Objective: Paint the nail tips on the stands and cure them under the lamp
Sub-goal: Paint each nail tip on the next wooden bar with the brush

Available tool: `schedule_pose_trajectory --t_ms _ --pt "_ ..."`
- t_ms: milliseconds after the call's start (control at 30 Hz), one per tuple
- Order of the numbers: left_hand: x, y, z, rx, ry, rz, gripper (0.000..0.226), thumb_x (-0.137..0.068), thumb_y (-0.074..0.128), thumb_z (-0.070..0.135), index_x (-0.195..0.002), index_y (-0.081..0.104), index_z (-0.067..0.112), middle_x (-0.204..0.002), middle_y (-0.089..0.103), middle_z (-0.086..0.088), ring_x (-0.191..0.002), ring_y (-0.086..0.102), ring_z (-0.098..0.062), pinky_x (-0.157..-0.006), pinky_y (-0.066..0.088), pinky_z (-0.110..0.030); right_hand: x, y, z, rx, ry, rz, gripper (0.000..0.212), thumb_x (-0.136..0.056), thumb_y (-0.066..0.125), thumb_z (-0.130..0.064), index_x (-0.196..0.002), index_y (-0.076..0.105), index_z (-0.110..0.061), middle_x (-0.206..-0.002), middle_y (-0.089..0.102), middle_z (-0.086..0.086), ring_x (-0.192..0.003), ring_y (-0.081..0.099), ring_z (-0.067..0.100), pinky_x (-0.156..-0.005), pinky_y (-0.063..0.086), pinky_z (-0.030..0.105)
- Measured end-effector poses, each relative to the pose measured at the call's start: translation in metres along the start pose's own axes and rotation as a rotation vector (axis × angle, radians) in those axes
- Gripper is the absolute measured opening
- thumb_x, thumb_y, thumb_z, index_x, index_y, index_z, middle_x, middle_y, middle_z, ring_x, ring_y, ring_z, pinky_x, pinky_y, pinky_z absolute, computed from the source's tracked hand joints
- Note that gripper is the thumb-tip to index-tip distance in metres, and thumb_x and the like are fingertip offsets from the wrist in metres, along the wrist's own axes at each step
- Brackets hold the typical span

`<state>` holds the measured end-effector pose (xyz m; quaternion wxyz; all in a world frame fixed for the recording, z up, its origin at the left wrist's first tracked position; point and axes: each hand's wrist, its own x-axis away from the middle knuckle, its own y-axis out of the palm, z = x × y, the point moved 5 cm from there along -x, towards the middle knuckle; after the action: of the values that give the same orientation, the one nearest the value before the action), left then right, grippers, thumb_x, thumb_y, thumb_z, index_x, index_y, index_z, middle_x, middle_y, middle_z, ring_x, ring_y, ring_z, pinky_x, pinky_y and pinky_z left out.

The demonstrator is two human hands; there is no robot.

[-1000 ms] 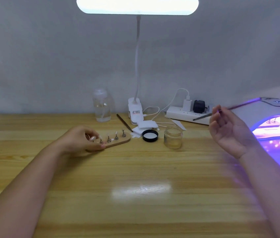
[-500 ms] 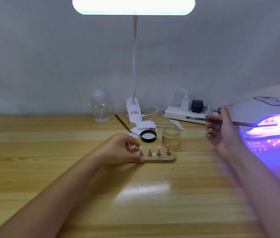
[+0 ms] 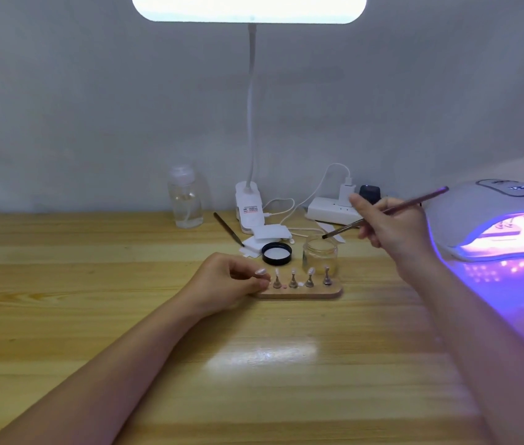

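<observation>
the right hand [image 3: 392, 229] pinches a brush [image 3: 385, 211], its tip at the rim of the open jar [image 3: 320, 255] at frame centre. the left hand [image 3: 225, 282] curls closed on the left end of the wooden base [image 3: 302, 292] carrying four stands [image 3: 309, 278] with nail tips. the curing lamp [image 3: 491, 226] glows violet at the right edge.

Curing lamp [image 3: 491, 220] cut by right edge; interior blurred.
</observation>
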<state>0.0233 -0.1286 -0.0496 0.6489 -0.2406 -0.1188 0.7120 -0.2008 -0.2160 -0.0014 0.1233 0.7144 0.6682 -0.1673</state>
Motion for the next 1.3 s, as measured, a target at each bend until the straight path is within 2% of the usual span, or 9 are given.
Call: schedule_pose_trajectory --t_ms 133,267,400,500,667,733,1067,1300 --pt "0.000 0.000 -0.003 0.051 0.009 0.055 0.014 -0.073 0.074 0.005 -0.073 0.072 0.019 -0.075 0.068 0.012 -0.067 0.061 0.008 -0.067 0.044 -0.003 -0.003 0.018 -0.008 0.331 -0.123 -0.078 0.038 -0.075 0.072 -0.039 -0.051 0.053 -0.017 -0.037 0.052 -0.011 -0.040 0.049 -0.005 -0.042 0.034 0.006" --pt "0.000 0.001 -0.004 0.076 -0.005 0.015 0.012 -0.071 0.076 0.008 -0.075 0.072 0.019 -0.069 0.070 0.010 -0.066 0.063 0.005 -0.063 0.045 -0.005 -0.008 0.031 -0.007 0.581 -0.127 -0.154 0.041 -0.075 0.072 -0.043 -0.051 0.051 -0.017 -0.050 0.051 -0.008 -0.053 0.050 0.003 -0.050 0.035 0.022" --pt "0.000 0.001 -0.005 -0.024 -0.023 -0.053 0.033 -0.064 0.082 0.018 -0.090 0.064 0.026 -0.088 0.065 0.014 -0.082 0.060 0.006 -0.068 0.042 -0.002 -0.008 0.039 -0.002 0.739 -0.082 -0.267 0.039 -0.078 0.068 -0.045 -0.057 0.054 -0.016 -0.060 0.057 -0.002 -0.065 0.056 0.014 -0.055 0.038 0.025" --pt "0.001 0.002 -0.002 -0.086 0.036 -0.044 0.039 -0.064 0.082 0.018 -0.095 0.061 0.029 -0.092 0.061 0.017 -0.084 0.056 0.010 -0.071 0.041 -0.002 -0.009 0.033 -0.004 0.640 -0.072 -0.171 0.039 -0.080 0.068 -0.042 -0.054 0.052 -0.017 -0.054 0.055 -0.005 -0.058 0.053 0.009 -0.052 0.036 0.024" --pt "-0.001 0.000 -0.001 -0.112 0.060 0.007 0.037 -0.062 0.083 0.020 -0.090 0.061 0.031 -0.091 0.061 0.018 -0.087 0.057 0.006 -0.072 0.043 -0.003 -0.012 0.013 0.000 0.396 0.024 0.029 0.037 -0.082 0.066 -0.034 -0.052 0.052 -0.017 -0.038 0.052 -0.009 -0.040 0.052 -0.003 -0.045 0.035 0.017" --pt "-0.002 0.001 -0.001 -0.127 0.062 0.016 0.036 -0.062 0.083 0.022 -0.090 0.061 0.032 -0.090 0.061 0.019 -0.087 0.056 0.007 -0.071 0.042 -0.002 -0.013 0.007 0.005 0.315 0.071 0.061 0.037 -0.083 0.064 -0.032 -0.053 0.051 -0.015 -0.034 0.050 -0.011 -0.037 0.049 -0.006 -0.047 0.035 0.017" --pt "-0.001 0.003 0.003 -0.165 0.065 0.052 0.035 -0.064 0.081 0.024 -0.086 0.056 0.034 -0.090 0.058 0.020 -0.085 0.054 0.006 -0.067 0.041 0.000 -0.016 -0.008 0.023 0.187 0.239 0.167 0.039 -0.085 0.062 -0.032 -0.052 0.052 -0.015 -0.050 0.053 -0.002 -0.053 0.047 0.010 -0.054 0.035 0.024" --pt "-0.001 0.000 0.000 -0.122 0.007 0.023 0.031 -0.065 0.081 0.023 -0.084 0.059 0.035 -0.090 0.062 0.016 -0.086 0.056 0.004 -0.068 0.040 0.001 -0.013 -0.028 0.018 0.110 0.209 0.300 0.041 -0.085 0.059 -0.031 -0.049 0.050 -0.014 -0.045 0.053 -0.002 -0.043 0.044 0.010 -0.050 0.037 0.024"
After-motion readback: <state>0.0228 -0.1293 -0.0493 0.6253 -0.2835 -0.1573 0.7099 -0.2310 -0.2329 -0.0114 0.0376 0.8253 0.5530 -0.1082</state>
